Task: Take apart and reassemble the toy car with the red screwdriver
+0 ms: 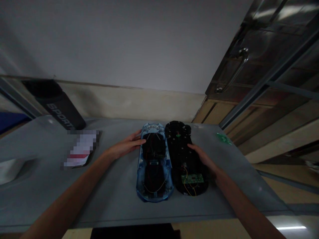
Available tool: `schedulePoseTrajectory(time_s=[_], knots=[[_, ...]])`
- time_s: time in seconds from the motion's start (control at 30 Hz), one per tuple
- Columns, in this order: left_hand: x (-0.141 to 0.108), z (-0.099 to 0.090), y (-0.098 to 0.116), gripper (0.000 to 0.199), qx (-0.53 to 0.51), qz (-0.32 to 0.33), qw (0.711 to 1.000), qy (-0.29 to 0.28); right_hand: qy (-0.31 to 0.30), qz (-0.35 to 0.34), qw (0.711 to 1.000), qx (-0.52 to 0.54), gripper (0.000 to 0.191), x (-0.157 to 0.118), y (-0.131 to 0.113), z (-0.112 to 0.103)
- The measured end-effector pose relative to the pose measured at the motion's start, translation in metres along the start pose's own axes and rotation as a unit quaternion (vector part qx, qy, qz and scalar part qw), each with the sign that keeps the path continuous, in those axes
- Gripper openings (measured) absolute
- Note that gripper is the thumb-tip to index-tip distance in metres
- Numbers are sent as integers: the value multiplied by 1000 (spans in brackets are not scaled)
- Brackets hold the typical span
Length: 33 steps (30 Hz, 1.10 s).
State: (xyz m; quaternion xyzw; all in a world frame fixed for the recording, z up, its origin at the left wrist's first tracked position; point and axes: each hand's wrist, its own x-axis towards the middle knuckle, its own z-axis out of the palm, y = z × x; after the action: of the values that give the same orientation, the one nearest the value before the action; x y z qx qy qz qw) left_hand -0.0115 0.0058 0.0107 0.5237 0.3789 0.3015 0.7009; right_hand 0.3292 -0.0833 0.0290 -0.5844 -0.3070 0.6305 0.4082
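- Head view, hands: the left hand (126, 145) reaches in from the left, its thumb over the blue plastic toy-car shell's (140, 181) left rim and apart from the fingers alongside; how firmly they hold, I cannot tell.
- The right hand (203, 158) rests a digit on the right edge of the flat black plastic chassis (177, 152); its other fingers are hidden, so their grip cannot be told.
- Shell and chassis lie side by side, mid-length on the grey worktop (112, 199), near its front edge.
- The upturned shell contains dark parts and thin wires; the chassis carries a green circuit board (195, 179).
- A black "SPORT" cylinder (62, 109) stands by the back-left corner; a small green piece (224, 138) lies near the right edge.
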Motion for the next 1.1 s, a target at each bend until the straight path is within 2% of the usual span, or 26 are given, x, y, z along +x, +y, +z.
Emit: schedulePoseTrajectory(time_s=[0.1,0.2,0.4,0.63,0.87,1.1], knots=[[0,-1,-1,87,9,-5,1000,15,-20,3,1000,2,37,-2,-1,-1],[-1,0,0,91,7,-12,1000,21,-22,8,1000,4,33,-2,-2,-1],[-2,2,3,95,-17,8,1000,-18,-38,-6,999,7,36,1,-1,-1],[-2,2,2,97,-12,-3,1000,0,-15,14,1000,6,34,1,-1,-3],[-2,2,3,94,-16,3,1000,-11,8,22,1000,14,30,5,2,-3],[-3,2,3,102,-8,-12,1000,4,-9,-9,1000,9,23,4,1,-3]])
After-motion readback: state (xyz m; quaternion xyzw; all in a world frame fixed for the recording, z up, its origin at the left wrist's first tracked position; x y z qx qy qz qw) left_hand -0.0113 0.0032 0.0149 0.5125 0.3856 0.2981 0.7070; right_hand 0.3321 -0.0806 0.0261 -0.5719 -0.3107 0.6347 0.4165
